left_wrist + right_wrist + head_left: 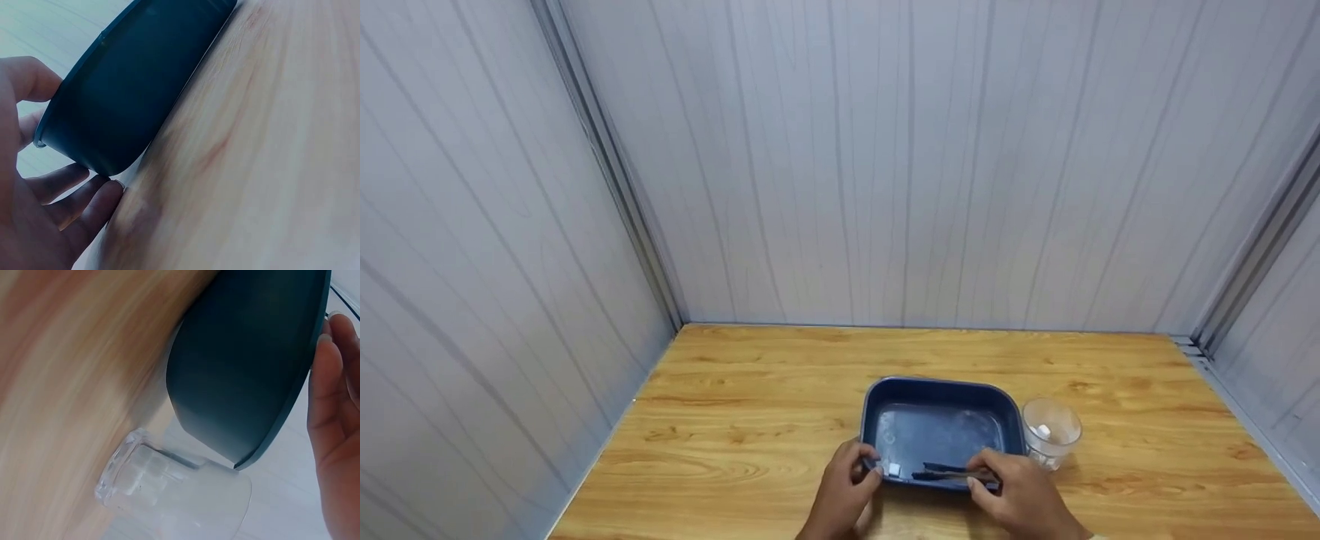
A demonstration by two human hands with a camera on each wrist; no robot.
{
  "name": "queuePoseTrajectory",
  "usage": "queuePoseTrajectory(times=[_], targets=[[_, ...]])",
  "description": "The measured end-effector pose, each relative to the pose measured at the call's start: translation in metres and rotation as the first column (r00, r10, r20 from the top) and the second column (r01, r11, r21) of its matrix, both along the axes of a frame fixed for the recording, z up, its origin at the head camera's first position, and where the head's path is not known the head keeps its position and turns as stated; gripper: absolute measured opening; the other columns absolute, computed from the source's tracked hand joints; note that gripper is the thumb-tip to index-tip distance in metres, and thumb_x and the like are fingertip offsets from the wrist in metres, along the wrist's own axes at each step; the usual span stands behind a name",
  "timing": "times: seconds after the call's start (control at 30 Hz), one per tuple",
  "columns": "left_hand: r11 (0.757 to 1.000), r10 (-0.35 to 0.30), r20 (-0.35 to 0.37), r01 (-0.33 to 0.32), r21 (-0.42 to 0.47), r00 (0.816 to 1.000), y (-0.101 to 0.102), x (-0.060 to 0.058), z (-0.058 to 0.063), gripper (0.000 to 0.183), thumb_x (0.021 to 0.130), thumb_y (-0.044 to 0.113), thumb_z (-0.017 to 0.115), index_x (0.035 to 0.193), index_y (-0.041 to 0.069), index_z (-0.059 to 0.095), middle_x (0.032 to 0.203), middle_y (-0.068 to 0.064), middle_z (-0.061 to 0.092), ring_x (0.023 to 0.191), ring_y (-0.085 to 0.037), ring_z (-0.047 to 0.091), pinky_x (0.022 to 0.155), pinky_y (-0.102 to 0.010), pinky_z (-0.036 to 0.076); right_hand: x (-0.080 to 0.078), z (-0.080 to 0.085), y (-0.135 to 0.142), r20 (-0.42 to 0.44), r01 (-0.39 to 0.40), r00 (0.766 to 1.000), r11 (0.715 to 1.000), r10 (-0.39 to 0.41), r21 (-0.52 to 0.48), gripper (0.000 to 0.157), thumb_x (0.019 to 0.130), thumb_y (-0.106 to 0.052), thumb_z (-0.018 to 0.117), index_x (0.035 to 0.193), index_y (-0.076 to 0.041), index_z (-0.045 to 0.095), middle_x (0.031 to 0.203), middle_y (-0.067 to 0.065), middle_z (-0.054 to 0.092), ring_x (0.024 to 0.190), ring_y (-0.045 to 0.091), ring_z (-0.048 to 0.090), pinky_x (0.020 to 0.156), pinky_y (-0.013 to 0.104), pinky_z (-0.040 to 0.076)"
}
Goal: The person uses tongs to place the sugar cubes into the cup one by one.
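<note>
A dark blue rectangular basin (937, 427) sits on the table. My left hand (844, 487) grips its near left corner, thumb and forefinger at the rim, the other fingers against the outer wall in the left wrist view. A small white cube (893, 469) lies inside near that hand. My right hand (1020, 487) pinches black tweezers (945, 472) over the near right side of the basin. Their two tips point left and stand apart, with nothing between them. In the right wrist view the basin's wall (247, 354) hides most of the tweezers.
A clear glass (1051, 435) with white pieces in it stands close to the basin's right side. The wooden table (735, 435) is bounded by pale panel walls at the back, left and right.
</note>
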State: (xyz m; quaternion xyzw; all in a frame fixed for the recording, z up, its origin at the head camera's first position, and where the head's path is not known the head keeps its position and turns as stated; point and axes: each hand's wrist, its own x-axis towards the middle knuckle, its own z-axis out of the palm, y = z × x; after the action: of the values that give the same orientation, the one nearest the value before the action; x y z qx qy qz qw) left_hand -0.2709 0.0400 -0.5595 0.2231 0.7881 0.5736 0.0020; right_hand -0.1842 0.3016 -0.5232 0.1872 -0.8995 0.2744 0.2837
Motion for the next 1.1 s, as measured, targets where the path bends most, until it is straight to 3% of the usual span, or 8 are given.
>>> queuePoseTrajectory(times=[0.1,0.17,0.33,0.57,0.83,1.1], targets=[[1.0,-0.019,-0.008,0.019,0.012,1.0,-0.002,0.009,0.017,0.011,0.084,0.005,0.062,0.095,0.007,0.059,0.118,-0.015,0.051,0.106,-0.024,0.048,0.079,-0.027,0.046,-0.002,0.001,-0.002,0.036,0.006,0.999,1.0,-0.007,0.013,0.022,0.073,-0.014,0.076,0.084,-0.025,0.061,0.078,-0.021,0.058,0.069,-0.003,0.056,0.058,0.021,0.046],[1.0,-0.021,-0.014,0.021,0.007,1.0,-0.002,0.008,0.014,0.011,0.085,0.009,0.062,0.095,0.01,0.059,0.12,-0.014,0.051,0.109,-0.024,0.047,0.081,-0.028,0.046,-0.003,0.002,-0.004,0.062,0.015,0.998,1.0,-0.016,0.023,0.021,0.073,-0.016,0.076,0.084,-0.026,0.061,0.078,-0.022,0.058,0.07,-0.003,0.056,0.059,0.022,0.047],[1.0,0.005,-0.024,-0.005,-0.014,1.0,-0.001,-0.006,-0.012,0.011,0.084,0.02,0.065,0.093,0.022,0.059,0.121,-0.006,0.052,0.112,-0.019,0.047,0.084,-0.03,0.045,-0.006,0.001,-0.01,0.09,0.03,0.995,0.998,-0.035,0.051,0.019,0.074,-0.019,0.075,0.085,-0.027,0.061,0.077,-0.023,0.056,0.069,-0.004,0.054,0.058,0.024,0.046],[1.0,0.002,-0.004,-0.002,-0.018,1.0,0.0,-0.006,-0.01,0.01,0.084,0.018,0.064,0.092,0.02,0.059,0.121,-0.008,0.053,0.113,-0.02,0.047,0.083,-0.031,0.046,-0.011,0.001,-0.015,0.089,0.013,0.996,0.998,-0.018,0.059,0.018,0.075,-0.018,0.075,0.084,-0.026,0.062,0.077,-0.022,0.056,0.068,-0.004,0.053,0.059,0.023,0.046],[0.998,0.023,-0.016,-0.024,-0.054,1.0,0.0,-0.007,-0.01,0.012,0.083,0.019,0.065,0.092,0.025,0.059,0.119,-0.005,0.054,0.111,-0.016,0.047,0.091,-0.036,0.039,-0.014,0.001,-0.02,0.114,-0.006,0.993,0.999,0.0,0.05,0.016,0.076,-0.019,0.073,0.084,-0.027,0.062,0.078,-0.021,0.058,0.069,-0.003,0.055,0.059,0.025,0.047],[0.999,0.023,-0.019,-0.024,-0.046,1.0,0.0,-0.006,-0.009,0.014,0.082,0.015,0.064,0.091,0.024,0.058,0.117,-0.002,0.053,0.098,-0.014,0.048,0.084,-0.028,0.041,-0.019,-0.001,-0.025,0.023,-0.04,0.999,0.997,0.038,0.072,0.017,0.073,-0.014,0.075,0.081,-0.024,0.064,0.075,-0.021,0.057,0.065,-0.004,0.052,0.056,0.022,0.045]])
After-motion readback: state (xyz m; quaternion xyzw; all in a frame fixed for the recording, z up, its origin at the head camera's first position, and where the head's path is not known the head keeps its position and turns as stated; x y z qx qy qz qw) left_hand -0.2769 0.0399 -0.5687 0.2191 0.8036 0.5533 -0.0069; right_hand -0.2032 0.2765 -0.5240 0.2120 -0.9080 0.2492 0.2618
